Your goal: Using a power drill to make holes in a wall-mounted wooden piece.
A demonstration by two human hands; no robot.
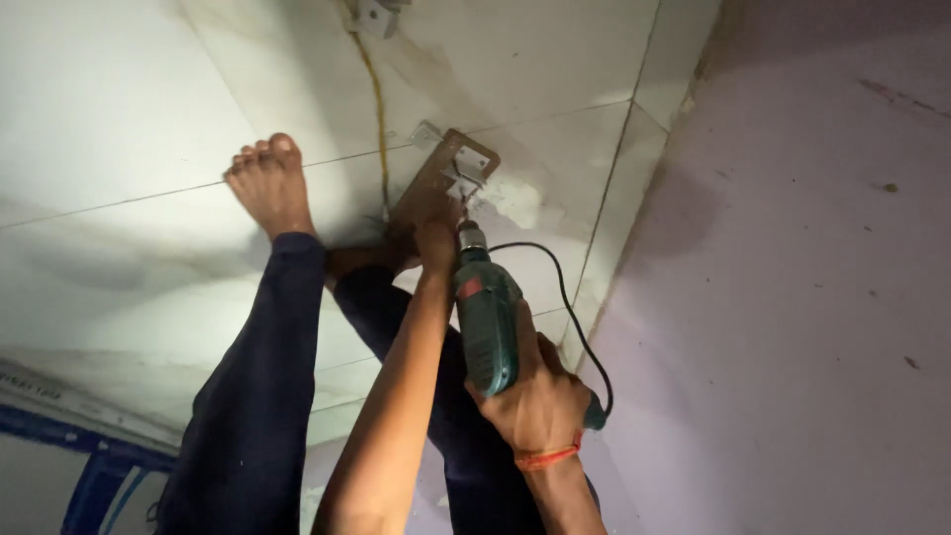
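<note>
We have the right hand (540,396) wrapped tight around the grip of a green corded drill (485,317), fingers fully closed on it, an orange thread band at the wrist. The drill points away from us, down at the floor, its chuck (472,238) right at the near edge of a small brown wooden board (436,173).

Our left hand (436,238) reaches ahead alongside the drill and sits at the near end of the board, just beside the chuck. It looks pressed down on the wood, fingers curled, but we can't tell how far closed or whether it pinches anything; the drill nose hides part of it.

The board lies flat on the white tiled floor (119,109). A white metal bracket (466,163) sits on its far end, touching the wood. A second bracket (376,15) lies farther off at the top edge of the view. White dust (515,198) is spread on the tile just right of the board.

A yellow cord (376,99) runs across the tile from the far bracket toward the board. The drill's black cable (570,297) loops out to the right and back to the handle.

Our bare left foot (269,183) rests flat on the tile left of the board, dark trouser legs (258,396) below it. A pale purple wall (792,297) fills the right side.
</note>
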